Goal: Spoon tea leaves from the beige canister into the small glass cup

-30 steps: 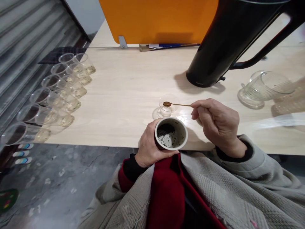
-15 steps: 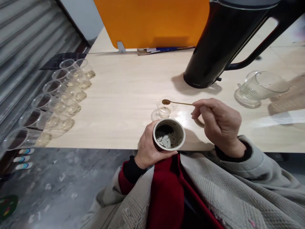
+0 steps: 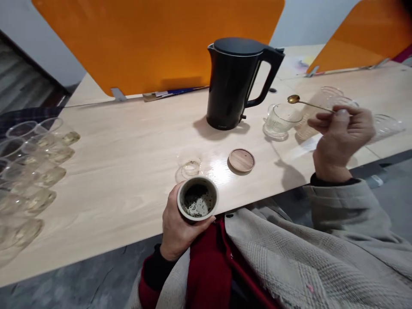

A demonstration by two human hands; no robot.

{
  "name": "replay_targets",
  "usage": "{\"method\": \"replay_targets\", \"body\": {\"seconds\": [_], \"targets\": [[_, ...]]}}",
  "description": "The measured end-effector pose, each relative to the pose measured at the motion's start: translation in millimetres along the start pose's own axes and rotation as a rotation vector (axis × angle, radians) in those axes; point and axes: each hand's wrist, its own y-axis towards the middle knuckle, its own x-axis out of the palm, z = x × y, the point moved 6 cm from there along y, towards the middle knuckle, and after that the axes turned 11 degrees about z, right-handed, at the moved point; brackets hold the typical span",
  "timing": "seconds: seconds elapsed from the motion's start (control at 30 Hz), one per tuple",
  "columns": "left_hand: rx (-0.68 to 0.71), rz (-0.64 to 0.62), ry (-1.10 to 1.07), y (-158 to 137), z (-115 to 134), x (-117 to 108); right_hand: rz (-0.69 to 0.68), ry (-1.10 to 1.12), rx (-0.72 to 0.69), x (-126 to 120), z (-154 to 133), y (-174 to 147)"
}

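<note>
Lifted away now from above small glass (image 3: 190,165): right hand (image 3: 341,139), fingers pinching gold spoon (image 3: 307,103), bowl looking empty. Left hand (image 3: 177,225) wrapped round tea cup (image 3: 197,199), leaves inside. Scoop seems done; hot water maybe left. Close by fingertips: ribbed jug (image 3: 280,122), kettle (image 3: 234,81), wooden lid (image 3: 241,160).

Plastic cups (image 3: 28,171) run past the left edge; the nearest are blurred. The left hand (image 3: 175,225) hides the canister (image 3: 197,199) body. Spoon (image 3: 307,103) bowl contents are too small to tell
</note>
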Motion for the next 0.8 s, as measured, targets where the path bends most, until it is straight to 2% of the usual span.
{"method": "replay_targets", "body": {"seconds": [0.03, 0.17, 0.33, 0.47, 0.53, 0.6, 0.63, 0.73, 0.8], "targets": [[-0.005, 0.000, 0.004, -0.1, -0.3, -0.1, -0.063, -0.039, 0.053, 0.8, 17.2, 6.1], [-0.011, 0.007, 0.014, -0.3, -1.3, -0.2, -0.104, -0.154, 0.180, 4.3, 71.6, 12.2], [0.001, 0.011, 0.027, -0.5, -1.3, 0.4, -0.194, -0.253, 0.224, 22.6, 100.4, 12.4], [0.001, 0.011, 0.024, -0.3, -0.5, 0.2, -0.204, -0.297, 0.245, 14.7, 94.9, 8.7], [0.001, 0.009, 0.020, 0.1, -0.1, -0.1, -0.177, -0.312, 0.158, 2.1, 75.4, -3.0], [0.004, 0.007, 0.019, 0.5, 0.2, -0.3, -0.187, -0.344, -0.016, -7.7, 44.5, -24.3], [0.005, 0.006, 0.019, 0.6, 0.2, -0.3, -0.270, -0.365, -0.093, -6.7, 29.2, -39.7], [-0.001, 0.008, 0.026, 0.2, -1.0, 0.1, -0.786, -0.442, -0.230, 16.7, -4.0, -100.3], [-0.013, 0.014, 0.033, -0.3, -2.4, 0.5, -1.077, -0.485, -0.306, 32.7, -16.5, -136.5]]}}
